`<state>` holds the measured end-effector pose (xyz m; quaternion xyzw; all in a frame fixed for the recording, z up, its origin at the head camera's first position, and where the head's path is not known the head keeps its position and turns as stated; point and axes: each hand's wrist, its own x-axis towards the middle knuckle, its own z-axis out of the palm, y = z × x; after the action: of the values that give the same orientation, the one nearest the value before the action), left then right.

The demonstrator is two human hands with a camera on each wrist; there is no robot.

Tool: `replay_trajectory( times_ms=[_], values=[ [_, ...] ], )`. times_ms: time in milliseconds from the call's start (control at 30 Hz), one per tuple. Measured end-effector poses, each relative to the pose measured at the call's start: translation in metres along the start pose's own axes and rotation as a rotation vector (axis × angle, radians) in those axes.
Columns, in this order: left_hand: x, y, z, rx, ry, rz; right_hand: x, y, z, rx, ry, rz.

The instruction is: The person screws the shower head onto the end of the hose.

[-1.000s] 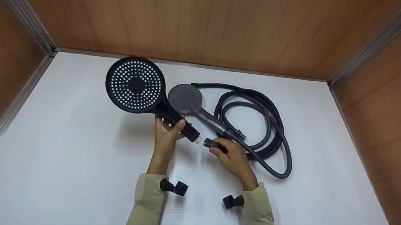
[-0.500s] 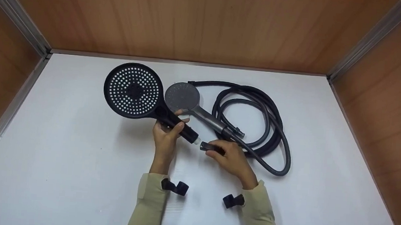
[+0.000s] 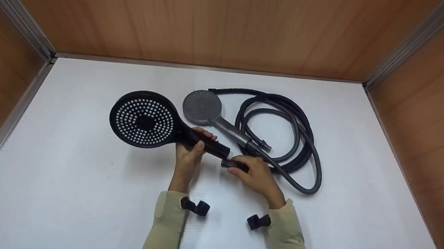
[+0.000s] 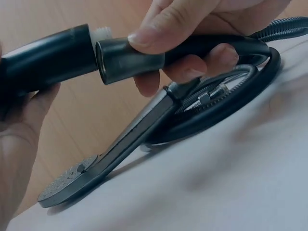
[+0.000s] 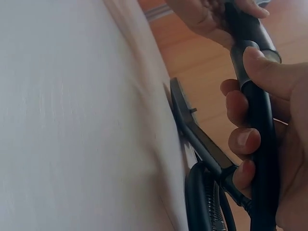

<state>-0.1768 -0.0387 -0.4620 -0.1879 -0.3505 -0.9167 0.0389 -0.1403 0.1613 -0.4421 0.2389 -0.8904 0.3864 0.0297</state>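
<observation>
My left hand point(image 3: 188, 159) grips the handle of a large black shower head point(image 3: 144, 120), whose nozzle face tilts up toward the head camera. A pale threaded stub point(image 4: 101, 33) sticks out of the handle's end. In my right hand point(image 3: 255, 173) is the end of a black shower hose, held between thumb and fingers, with its dark metal connector nut point(image 4: 127, 60) pointing at the shower head. The nut's mouth sits beside the stub, offset from it rather than in line. The right wrist view shows my fingers curled round the black hose point(image 5: 262, 144).
Behind my hands a smaller grey shower head point(image 3: 202, 107) lies on the white table point(image 3: 65, 191), joined to a ribbed hose point(image 3: 311, 191). Coiled dark hose point(image 3: 304, 122) lies to its right. Wood-grain panels point(image 3: 213, 26) border the table at the back and sides.
The black shower head has swung its face down toward me and its handle end rightward, past the nut's mouth. My right hand has stayed almost still with the hose end.
</observation>
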Motion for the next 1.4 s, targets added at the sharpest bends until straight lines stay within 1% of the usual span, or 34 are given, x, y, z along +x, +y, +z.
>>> replay_trajectory(
  times_ms=[67, 167, 267, 367, 467, 533, 600, 733, 833, 933, 1033, 1133, 1400],
  values=[
    [0.000, -0.001, 0.000, 0.006, 0.004, 0.005, -0.001, 0.001, 0.000, -0.007, -0.011, 0.003],
    [0.000, -0.003, -0.001, 0.041, 0.035, 0.011, -0.001, 0.001, -0.001, -0.004, -0.031, 0.029],
    [-0.001, -0.005, -0.002, 0.065, 0.043, 0.008, -0.002, 0.001, -0.001, 0.000, -0.053, 0.057],
    [-0.002, -0.006, -0.005, 0.051, 0.026, -0.001, -0.001, 0.002, 0.000, 0.004, -0.068, 0.068],
    [-0.003, -0.006, -0.007, 0.014, 0.017, -0.007, -0.001, 0.003, 0.000, 0.011, -0.069, 0.076],
    [-0.003, -0.006, -0.009, -0.007, 0.022, -0.015, -0.001, 0.005, -0.001, 0.010, -0.046, 0.085],
    [-0.003, -0.005, -0.010, -0.033, 0.035, -0.019, -0.002, 0.006, -0.002, 0.016, -0.004, 0.107],
    [-0.004, -0.003, -0.014, -0.065, 0.081, -0.039, -0.002, 0.008, -0.002, 0.025, 0.090, 0.134],
    [-0.004, -0.003, -0.016, -0.082, 0.104, -0.057, -0.002, 0.009, 0.000, 0.015, 0.120, 0.110],
    [-0.004, -0.003, -0.017, -0.087, 0.104, -0.065, -0.001, 0.010, 0.002, -0.025, 0.142, 0.077],
    [-0.004, -0.003, -0.017, -0.088, 0.101, -0.064, 0.000, 0.010, 0.003, -0.054, 0.173, 0.062],
    [-0.003, -0.003, -0.016, -0.096, 0.102, -0.063, 0.000, 0.011, 0.003, -0.058, 0.186, 0.058],
    [-0.004, -0.004, -0.011, -0.116, 0.106, -0.078, 0.000, 0.012, 0.003, -0.031, 0.166, 0.059]
  ],
)
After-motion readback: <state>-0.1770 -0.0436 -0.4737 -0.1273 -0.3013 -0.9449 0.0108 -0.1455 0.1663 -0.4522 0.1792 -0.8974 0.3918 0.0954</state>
